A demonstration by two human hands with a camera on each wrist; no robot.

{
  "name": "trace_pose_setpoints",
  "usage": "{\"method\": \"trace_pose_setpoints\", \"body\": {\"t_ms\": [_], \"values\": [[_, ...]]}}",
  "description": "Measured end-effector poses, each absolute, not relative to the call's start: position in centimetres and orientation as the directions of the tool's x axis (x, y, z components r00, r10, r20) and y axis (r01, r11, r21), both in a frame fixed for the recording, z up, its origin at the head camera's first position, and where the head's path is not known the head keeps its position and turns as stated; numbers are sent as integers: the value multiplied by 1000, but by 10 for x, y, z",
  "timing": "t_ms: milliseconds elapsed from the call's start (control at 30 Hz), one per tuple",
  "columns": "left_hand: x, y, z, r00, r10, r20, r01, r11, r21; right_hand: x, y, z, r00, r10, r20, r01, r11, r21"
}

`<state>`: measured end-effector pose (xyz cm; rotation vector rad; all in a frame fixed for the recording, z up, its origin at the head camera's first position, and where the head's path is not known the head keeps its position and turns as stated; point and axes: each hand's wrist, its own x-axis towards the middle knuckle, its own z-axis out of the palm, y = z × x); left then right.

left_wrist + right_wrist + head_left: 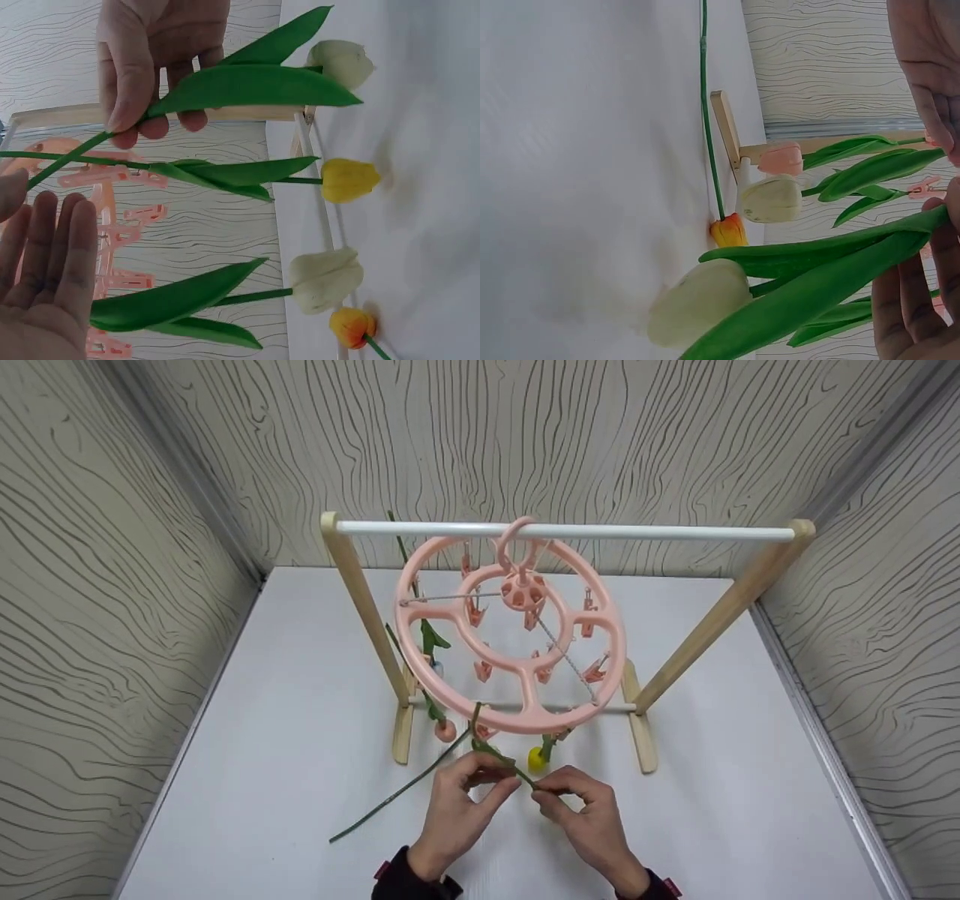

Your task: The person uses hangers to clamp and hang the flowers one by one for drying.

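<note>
Both hands are at one artificial white tulip [697,300], below the front rim of a pink round clip hanger [532,720]. My right hand [589,810] pinches its green stem just above the leaves. My left hand [465,802] pinches the stem nearer its upper end, the other fingers extended. The bloom points down and is hidden in the head view. Beside the hands, a yellow tulip [350,180] and another white tulip [326,279] hang bloom down. A pink tulip [782,158] hangs farther left. Several pink clips [589,622] dangle from the hanger.
A wooden stand with a white top bar [637,532] carries the hanger by its hook. An orange-yellow tulip [729,229] lies on the white table [247,750], its long stem [397,793] reaching front left. Patterned panels [450,442] enclose the table.
</note>
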<state>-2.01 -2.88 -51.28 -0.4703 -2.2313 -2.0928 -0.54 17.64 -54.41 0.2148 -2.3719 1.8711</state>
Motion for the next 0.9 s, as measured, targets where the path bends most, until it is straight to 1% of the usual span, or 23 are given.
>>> {"method": "trace_pose_setpoints", "body": {"t_ms": [133,300,433,600,800,900], "values": [[-20,-21,-512,-975,127,182,181,-21,983,-6,173,-544,-990,-20,141,-143,211,-967],[-18,-14,-511,-990,77,122,117,-66,991,-7,168,-542,-994,8,105,-102,185,-977],[-17,-9,-511,-994,58,98,92,-97,991,-8,166,-542,-994,14,108,-104,164,-981],[-17,-7,-510,-991,48,124,118,-108,987,-9,167,-543,-992,-19,121,-122,158,-980],[-18,-8,-508,-980,50,191,185,-105,977,-12,179,-538,-995,-62,76,-87,186,-979],[-18,-10,-508,-975,55,215,208,-108,972,-15,190,-536,-992,-45,117,-124,208,-970]]}}
